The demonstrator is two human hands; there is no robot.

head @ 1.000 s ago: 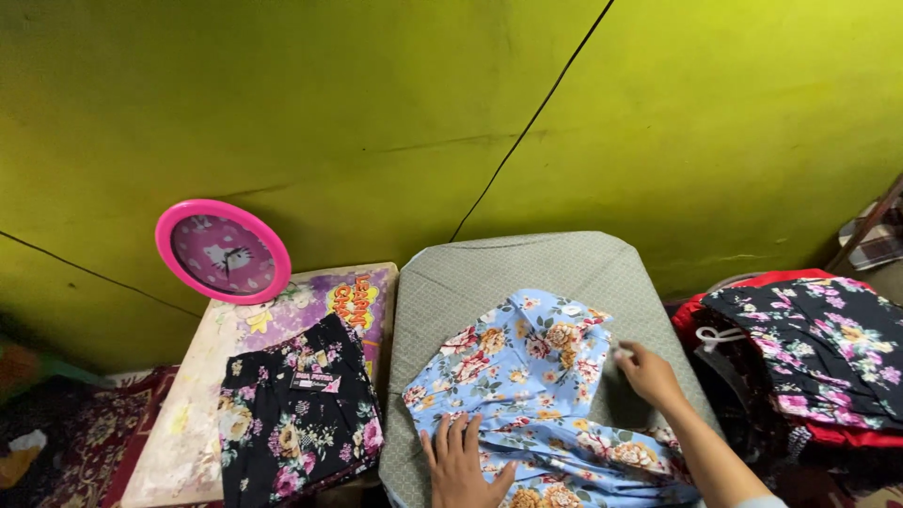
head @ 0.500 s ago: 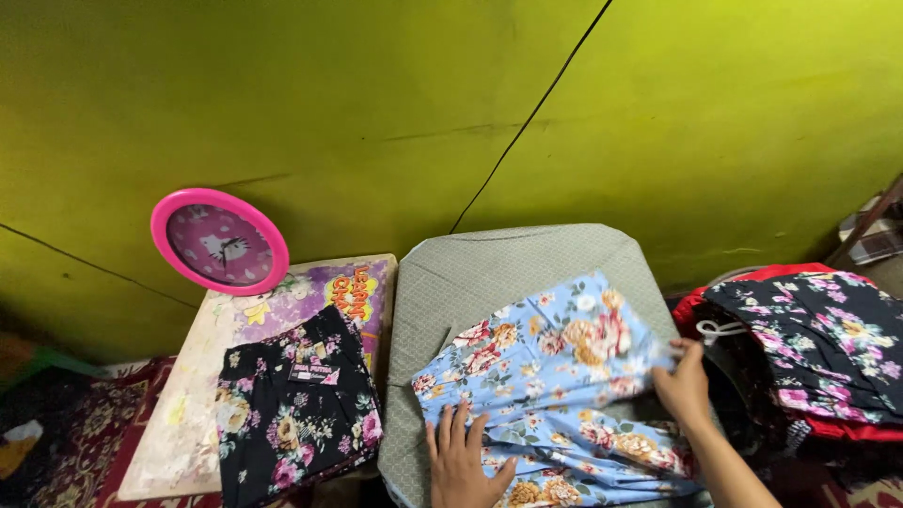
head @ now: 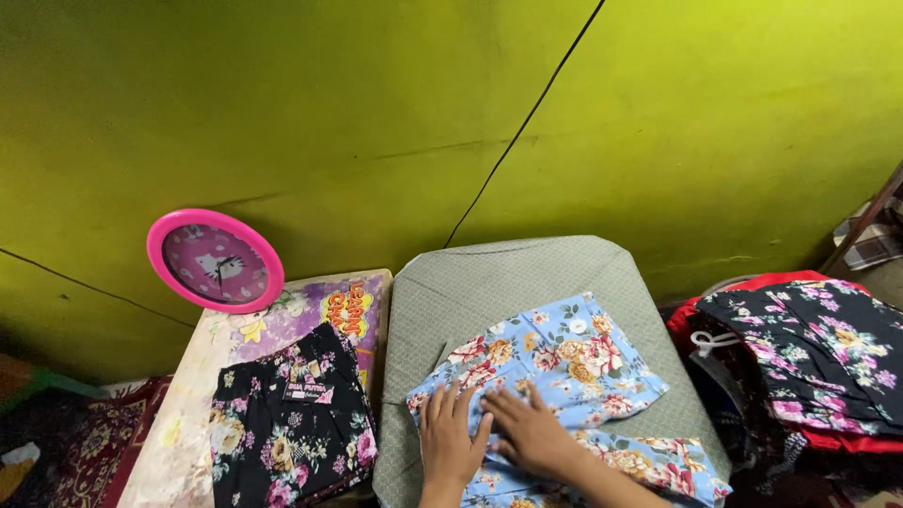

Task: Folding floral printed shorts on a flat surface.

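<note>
Both palms lie flat, fingers spread, gripping nothing: left hand (head: 450,440) and right hand (head: 533,435) press the blue floral garment (head: 555,376) onto the grey padded board (head: 499,273). Best practice, judged: smooth outward from the centre, keeping the fold edges aligned.

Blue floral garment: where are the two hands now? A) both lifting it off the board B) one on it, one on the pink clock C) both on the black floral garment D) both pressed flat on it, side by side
D: the left hand and right hand lie flat, side by side, on the blue floral garment, which is spread on the grey padded board.
</note>
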